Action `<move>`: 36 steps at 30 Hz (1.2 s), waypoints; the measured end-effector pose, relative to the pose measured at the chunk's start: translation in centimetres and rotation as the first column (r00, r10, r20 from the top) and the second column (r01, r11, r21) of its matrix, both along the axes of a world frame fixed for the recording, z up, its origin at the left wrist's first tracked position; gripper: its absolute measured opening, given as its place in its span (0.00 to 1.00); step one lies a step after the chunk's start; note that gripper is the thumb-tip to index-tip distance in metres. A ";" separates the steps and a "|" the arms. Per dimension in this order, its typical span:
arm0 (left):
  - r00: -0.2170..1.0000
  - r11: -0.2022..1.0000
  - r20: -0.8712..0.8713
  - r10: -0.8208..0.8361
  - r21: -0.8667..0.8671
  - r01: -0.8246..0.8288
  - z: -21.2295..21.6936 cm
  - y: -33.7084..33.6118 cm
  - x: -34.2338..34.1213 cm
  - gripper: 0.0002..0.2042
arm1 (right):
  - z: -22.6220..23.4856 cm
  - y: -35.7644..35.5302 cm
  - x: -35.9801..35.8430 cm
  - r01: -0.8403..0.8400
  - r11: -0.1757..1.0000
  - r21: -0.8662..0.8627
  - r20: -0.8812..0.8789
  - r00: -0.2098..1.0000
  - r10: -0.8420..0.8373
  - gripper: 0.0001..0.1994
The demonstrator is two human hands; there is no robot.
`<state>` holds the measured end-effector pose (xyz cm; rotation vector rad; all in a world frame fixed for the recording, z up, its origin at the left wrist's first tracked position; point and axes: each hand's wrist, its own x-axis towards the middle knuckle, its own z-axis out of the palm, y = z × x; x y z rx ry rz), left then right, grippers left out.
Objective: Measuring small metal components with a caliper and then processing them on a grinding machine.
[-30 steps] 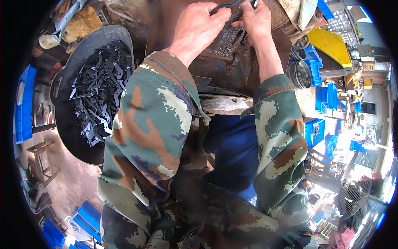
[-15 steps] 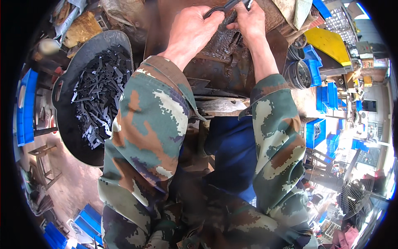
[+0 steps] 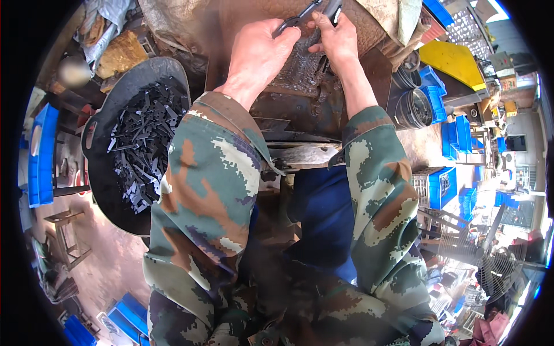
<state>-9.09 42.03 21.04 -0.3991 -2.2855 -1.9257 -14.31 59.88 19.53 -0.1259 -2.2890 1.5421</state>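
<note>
At the top middle, my left hand (image 3: 254,57) is closed round a black tool with a looped handle (image 3: 291,23), whose exact kind I cannot make out; its far end points up and right. Close beside it, my right hand (image 3: 337,41) grips a dark grey flat metal piece (image 3: 331,10) with a pale edge. The piece runs out past the top of the view. Both hands are above a wet, dirt-caked brown work surface (image 3: 297,101). Left of my arm stands a black tub (image 3: 98,179) with a heap of small dark metal parts (image 3: 144,135).
Black buckets (image 3: 412,106) and blue bins (image 3: 435,104) stand right of the bench, near a yellow panel (image 3: 453,62). Farther right is a fan (image 3: 482,254). Sacking (image 3: 173,23) lies at the upper left; a wooden stool (image 3: 72,236) stands on the left floor.
My hands have drawn slightly apart, and the looped tool now shows separate from the flat piece. The view has shifted a little, so the tub appears lower and farther right.
</note>
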 end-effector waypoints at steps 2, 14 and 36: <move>1.000 1.000 -0.002 -0.003 -0.017 0.003 0.5 0.0 0.1 0.14 | 0.0 0.3 0.1 0.004 1.000 -0.001 0.004 1.000 -0.004 0.15; 0.999 0.992 0.035 -0.009 0.126 0.005 0.8 -2.3 -0.6 0.12 | 3.2 -1.5 9.2 -0.188 0.977 -0.100 0.147 0.969 0.201 0.14; 0.985 0.729 0.059 -0.163 -0.666 0.160 -4.4 -3.2 -0.9 0.14 | 1.3 1.3 17.9 -0.578 0.798 0.172 0.412 0.778 0.475 0.13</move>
